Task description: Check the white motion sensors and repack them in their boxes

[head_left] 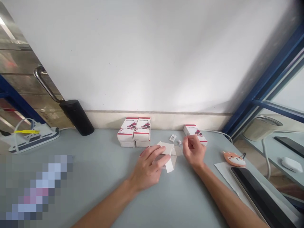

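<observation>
My left hand [150,166] is wrapped around a small white carton [165,148] near the middle of the table. The carton lies on its side with its flaps [175,152] spread open toward the right. My right hand [194,150] is closed just right of those flaps, its fingers curled; what they hold, if anything, is hidden. Beyond the carton sit a small white plastic piece [173,138] and, beside my right fingers, another tiny white item [180,142]. A white and red printed box [191,129] lies partly behind my right hand.
Stacked white and red boxes [134,131] stand by the wall. Leftward are a black cylinder [77,117] and a power strip [35,139]. On the right lie an orange animal-faced pouch [234,159], paper [224,172] and a dark flat device [258,193]. A blue-framed glass partition [268,53] borders the table.
</observation>
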Tool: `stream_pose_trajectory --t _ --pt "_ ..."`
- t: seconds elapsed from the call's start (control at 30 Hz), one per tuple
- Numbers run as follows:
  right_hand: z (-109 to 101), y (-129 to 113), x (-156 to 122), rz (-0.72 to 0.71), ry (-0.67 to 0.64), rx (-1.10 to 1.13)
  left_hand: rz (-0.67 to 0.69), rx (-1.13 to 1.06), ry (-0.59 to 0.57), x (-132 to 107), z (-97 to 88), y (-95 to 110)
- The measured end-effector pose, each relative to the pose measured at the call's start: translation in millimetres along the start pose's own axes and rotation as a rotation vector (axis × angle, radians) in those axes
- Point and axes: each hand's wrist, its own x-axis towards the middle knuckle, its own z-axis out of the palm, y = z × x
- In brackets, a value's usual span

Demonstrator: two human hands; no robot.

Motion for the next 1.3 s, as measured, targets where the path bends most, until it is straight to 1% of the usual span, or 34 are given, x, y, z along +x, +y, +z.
stream_pose_trajectory --t 0.13,0.27,0.33,0.5,0.63,0.87,1.0,1.07,1.17,1.3 --pt "5.1 9.9 2.2 -0.042 -0.014 -0.028 0.06 -0.001 -0.022 1.1 3.4 0.7" --pt "9.5 18.0 2.8 -0.074 -0.029 -0.063 0.097 -0.016 -0.072 -0.8 8.1 0.9" --pt "11.2 19.7 3.5 -0.079 -0.025 -0.065 0.115 -0.016 -0.071 -1.7 10.1 0.9" --pt "11.8 15.0 5.9 -0.06 -0.029 -0.046 0.132 -0.019 -0.075 -1.8 11.4 1.5" --pt "11.2 11.1 6.0 -0.031 -0.059 -0.032 0.143 -0.025 -0.08 -1.8 11.1 2.3" --pt "10.2 10.9 6.2 -0.029 -0.042 0.003 0.163 -0.041 -0.089 -2.2 11.0 3.0" --pt "9.7 11.5 6.3 -0.023 -0.056 0.004 0.172 -0.012 -0.12 -1.6 10.1 3.1" --pt "9.3 11.3 6.4 -0.026 -0.073 0.011 0.174 -0.003 -0.118 -1.0 10.1 3.5" --pt "7.9 9.8 7.2 -0.046 -0.117 0.029 0.136 -0.011 -0.083 -0.5 10.1 3.4" --pt "2.7 5.5 9.5 -0.073 -0.175 0.023 -0.027 -0.066 0.012 -2.0 8.8 -0.4"
